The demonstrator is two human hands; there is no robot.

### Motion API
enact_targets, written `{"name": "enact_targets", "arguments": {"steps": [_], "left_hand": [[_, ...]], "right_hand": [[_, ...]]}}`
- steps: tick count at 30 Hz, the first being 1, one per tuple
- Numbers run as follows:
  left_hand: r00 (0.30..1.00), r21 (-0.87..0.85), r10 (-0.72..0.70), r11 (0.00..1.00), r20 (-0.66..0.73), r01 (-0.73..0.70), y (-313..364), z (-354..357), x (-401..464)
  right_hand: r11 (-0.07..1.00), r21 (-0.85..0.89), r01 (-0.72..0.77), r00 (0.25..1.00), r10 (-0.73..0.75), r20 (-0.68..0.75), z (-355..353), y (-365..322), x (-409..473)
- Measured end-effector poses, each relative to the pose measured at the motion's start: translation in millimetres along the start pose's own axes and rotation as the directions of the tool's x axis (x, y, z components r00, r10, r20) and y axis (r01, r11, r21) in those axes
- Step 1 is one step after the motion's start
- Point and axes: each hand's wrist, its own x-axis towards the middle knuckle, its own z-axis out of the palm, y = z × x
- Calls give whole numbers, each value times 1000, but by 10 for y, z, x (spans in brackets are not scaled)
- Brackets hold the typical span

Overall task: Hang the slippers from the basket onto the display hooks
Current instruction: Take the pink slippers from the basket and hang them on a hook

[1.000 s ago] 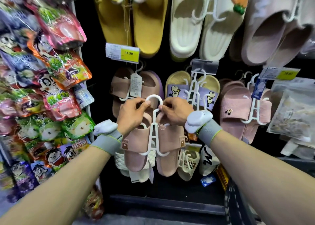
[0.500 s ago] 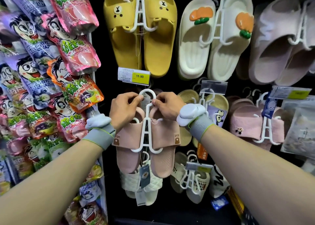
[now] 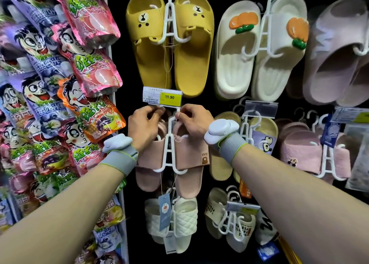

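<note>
A pair of dusty-pink slippers (image 3: 191, 153) with a small "BEAR" label is clipped on a white plastic hanger (image 3: 168, 153). My left hand (image 3: 144, 126) and my right hand (image 3: 194, 119) pinch the top of that hanger from both sides. The hanger's top sits just under the yellow price tag (image 3: 162, 96) reading 11.90, at the front of a display hook. The hook itself and the hanger's loop are hidden behind my fingers and the tag. The basket is out of view.
Yellow bear slippers (image 3: 171, 41) hang above, cream slippers with orange flowers (image 3: 259, 49) to the upper right, white quilted slippers (image 3: 173, 221) below. More slipper pairs fill the hooks to the right (image 3: 311, 149). Colourful snack bags (image 3: 60, 95) hang along the left.
Both hands have lifted the pink slippers on their hanger upward, from in front of the lower rows to just beneath the 11.90 price tag. My view has tilted up.
</note>
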Motion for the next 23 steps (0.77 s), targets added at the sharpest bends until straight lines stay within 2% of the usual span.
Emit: {"name": "enact_targets", "arguments": {"steps": [11, 16, 23], "left_hand": [[999, 59, -51, 997, -8, 51, -171, 99, 129], [993, 8, -118, 993, 21, 117, -256, 167, 181], [996, -9, -89, 996, 9, 89, -343, 271, 262]], "right_hand": [[1000, -8, -20, 1000, 20, -8, 146, 47, 138], [999, -7, -36, 999, 36, -20, 190, 140, 196], [996, -55, -64, 998, 62, -30, 283, 209, 360]]}}
